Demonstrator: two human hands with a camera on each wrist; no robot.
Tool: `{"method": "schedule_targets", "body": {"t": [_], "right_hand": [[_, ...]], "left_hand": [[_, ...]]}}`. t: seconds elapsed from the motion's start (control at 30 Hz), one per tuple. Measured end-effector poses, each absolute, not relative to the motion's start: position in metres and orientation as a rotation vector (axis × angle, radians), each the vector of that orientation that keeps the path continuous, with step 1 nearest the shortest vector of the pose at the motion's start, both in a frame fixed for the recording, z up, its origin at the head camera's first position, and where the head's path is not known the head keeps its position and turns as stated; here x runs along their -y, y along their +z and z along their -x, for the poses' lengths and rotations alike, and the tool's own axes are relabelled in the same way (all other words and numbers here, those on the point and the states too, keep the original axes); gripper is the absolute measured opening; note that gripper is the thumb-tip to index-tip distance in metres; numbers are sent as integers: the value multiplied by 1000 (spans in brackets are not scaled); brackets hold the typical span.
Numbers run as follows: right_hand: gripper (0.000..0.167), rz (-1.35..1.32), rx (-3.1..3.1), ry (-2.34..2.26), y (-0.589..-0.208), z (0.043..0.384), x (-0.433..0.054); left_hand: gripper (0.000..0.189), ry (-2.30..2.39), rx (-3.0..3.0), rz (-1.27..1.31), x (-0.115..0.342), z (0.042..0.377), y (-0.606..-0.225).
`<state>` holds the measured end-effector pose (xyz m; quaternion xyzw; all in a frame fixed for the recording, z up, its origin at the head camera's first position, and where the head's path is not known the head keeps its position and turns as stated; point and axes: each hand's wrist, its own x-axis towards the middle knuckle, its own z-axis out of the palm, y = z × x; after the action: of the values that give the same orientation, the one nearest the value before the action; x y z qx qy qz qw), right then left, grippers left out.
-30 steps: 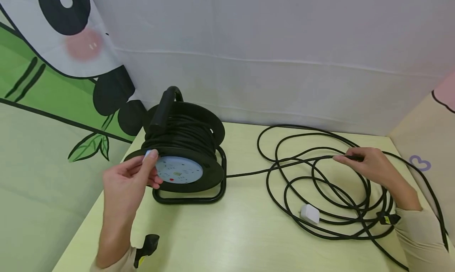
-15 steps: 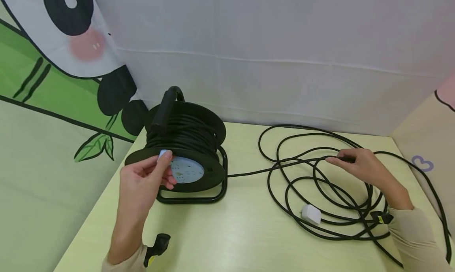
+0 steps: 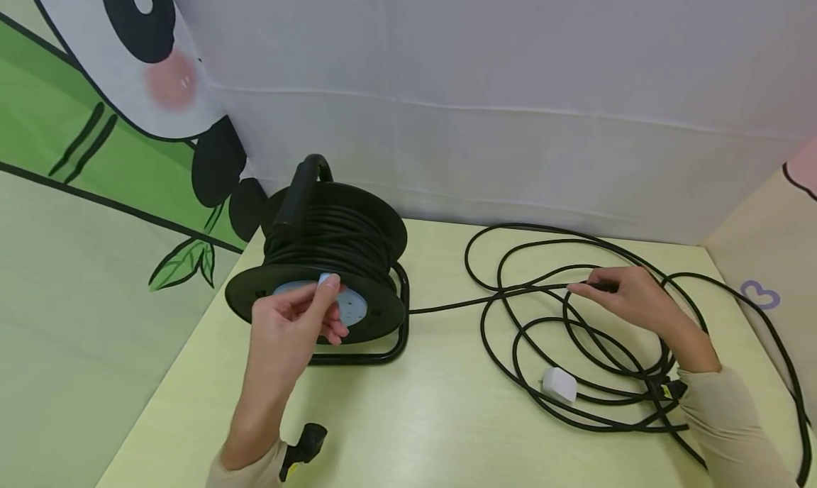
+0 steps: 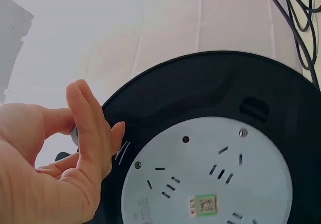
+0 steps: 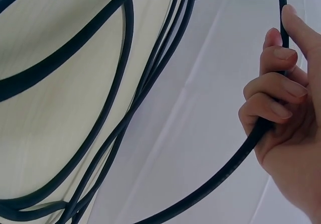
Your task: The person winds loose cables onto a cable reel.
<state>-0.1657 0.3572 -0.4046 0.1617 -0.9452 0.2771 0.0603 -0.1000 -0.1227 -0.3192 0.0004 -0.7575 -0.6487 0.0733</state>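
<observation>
A black cable reel (image 3: 376, 305) stands on a tubular frame at the table's left, with black cable wound round its drum. My left hand (image 3: 281, 332) pinches a small pale blue knob (image 3: 325, 279) at the reel's front disc, between thumb and fingers. In the left wrist view the fingers hide most of that knob. The disc's pale socket panel (image 4: 205, 169) carries slots, screws and a sticker. From the reel a black cable (image 3: 449, 306) runs right into my right hand (image 3: 628, 300), whose fingers curl round it, as the right wrist view also shows.
Loose loops of cable (image 3: 483, 332) spread over the right half of the table (image 3: 408, 417), some passing its right edge. A white plug (image 3: 559, 385) lies among them. A pale cloth backdrop (image 3: 485, 147) rises behind, and a printed cloth (image 3: 83, 261) hangs at left.
My left hand has moved right with the knob across the reel's front, and the reel's disc has turned. My right hand has shifted left toward the reel, holding the cable.
</observation>
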Motion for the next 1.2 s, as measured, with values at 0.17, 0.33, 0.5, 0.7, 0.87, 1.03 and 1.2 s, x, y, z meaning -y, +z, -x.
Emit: {"method": "schedule_targets", "body": {"t": [0.17,0.33,0.5,0.7,0.87,1.03,1.2], "right_hand": [[26,-525,2841,838,-407,167,-350],[28,-562,2863,890,-409,170,-344],[24,-615,2861,902,-412,173,-337],[14,-633,2862,920,-410,173,-329],[13,-615,2854,910,-410,172,-324],[22,-636,2815,808,-411,171,-317],[24,-694,2790,786,-409,171,-307]], "left_hand": [[31,-1971,2284,10,117,101,-322],[29,-2032,2284,-11,109,101,-329],[30,-2076,2303,-23,102,102,-336],[31,-2144,2294,28,93,101,-347],[29,-2178,2305,47,89,102,-360],[29,-2201,2322,36,87,103,-372],[29,-2218,2323,0,85,103,-380]]}}
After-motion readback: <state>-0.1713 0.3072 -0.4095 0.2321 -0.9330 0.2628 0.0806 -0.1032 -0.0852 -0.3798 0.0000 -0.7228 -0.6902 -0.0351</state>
